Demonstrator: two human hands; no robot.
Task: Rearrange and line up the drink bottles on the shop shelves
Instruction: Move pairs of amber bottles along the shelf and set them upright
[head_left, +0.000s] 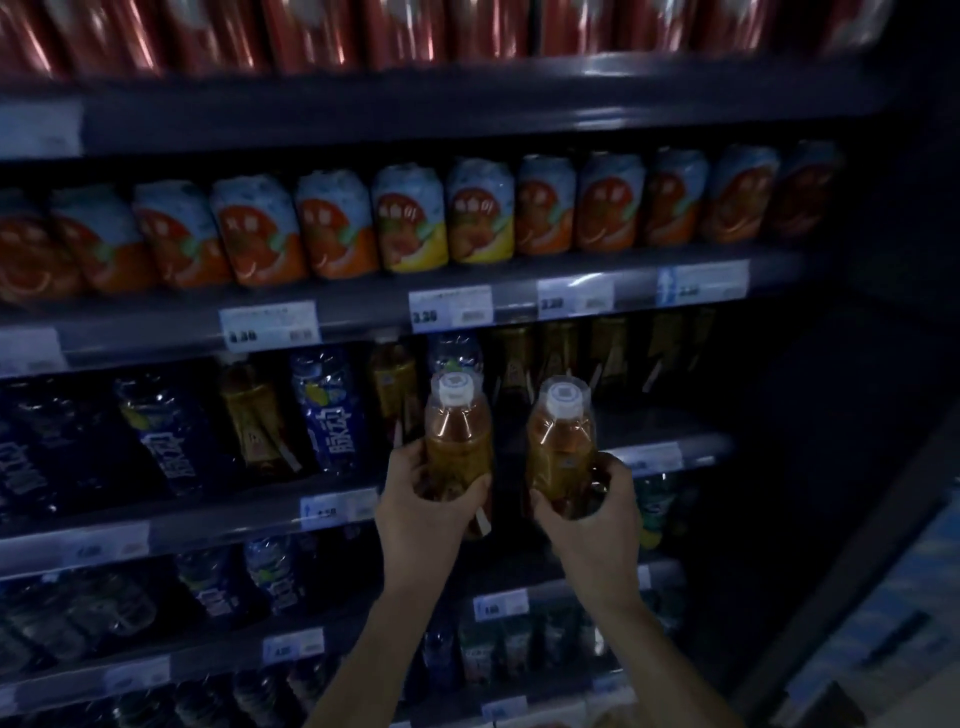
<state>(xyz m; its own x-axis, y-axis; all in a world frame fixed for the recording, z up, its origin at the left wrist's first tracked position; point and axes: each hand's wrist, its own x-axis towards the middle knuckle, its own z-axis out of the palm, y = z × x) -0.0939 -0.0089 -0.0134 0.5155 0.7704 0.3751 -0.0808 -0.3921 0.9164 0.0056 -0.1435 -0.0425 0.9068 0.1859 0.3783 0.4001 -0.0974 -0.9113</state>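
— Which step is this?
— Restocking, I'd judge. The left grip (422, 503) curls round an amber bottle (458, 441) low on its body, and the right grip (602, 512) curls round a second bottle (560, 447). Both are upright, side by side, held in front of the middle shelf (234, 514), not on it.
— And next?
— Likely the dark gap at the right, near the amber row (561, 358) (the blue bottles (327, 415) stand further left). Set bases flat, fronts level, neighbours unknocked.

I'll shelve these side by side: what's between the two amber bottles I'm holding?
Nothing. In the head view the left bottle and right bottle stand apart; only dark shelf shows through the gap.
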